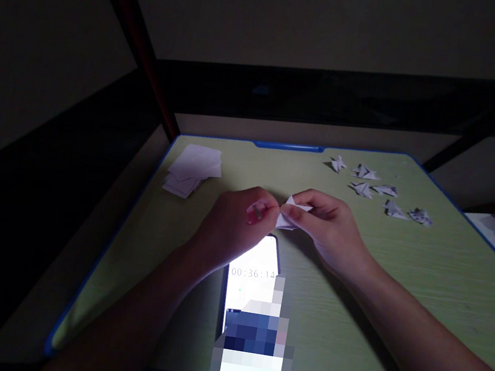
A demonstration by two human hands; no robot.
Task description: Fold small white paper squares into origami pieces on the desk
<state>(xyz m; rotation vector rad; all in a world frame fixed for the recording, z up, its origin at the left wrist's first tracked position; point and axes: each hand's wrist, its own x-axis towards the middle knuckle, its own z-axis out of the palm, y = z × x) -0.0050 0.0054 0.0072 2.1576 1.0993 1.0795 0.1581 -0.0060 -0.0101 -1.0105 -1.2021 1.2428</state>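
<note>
Hands pinch folded paper (292, 213); phone (254, 274) beneath, paper stack (193, 171) left.

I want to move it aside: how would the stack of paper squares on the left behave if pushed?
The stack of paper squares lies fanned unevenly, so it would probably spread apart. The sheets look thin, likely light and floppy.

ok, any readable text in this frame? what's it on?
"00:36:14": timer on the lit phone screen, lying on the table.
Lower part of the screen: blurred out, unreadable.
No print visible on the folded paper piece between left hand and right hand, the paper stack or the paper figures.
</note>
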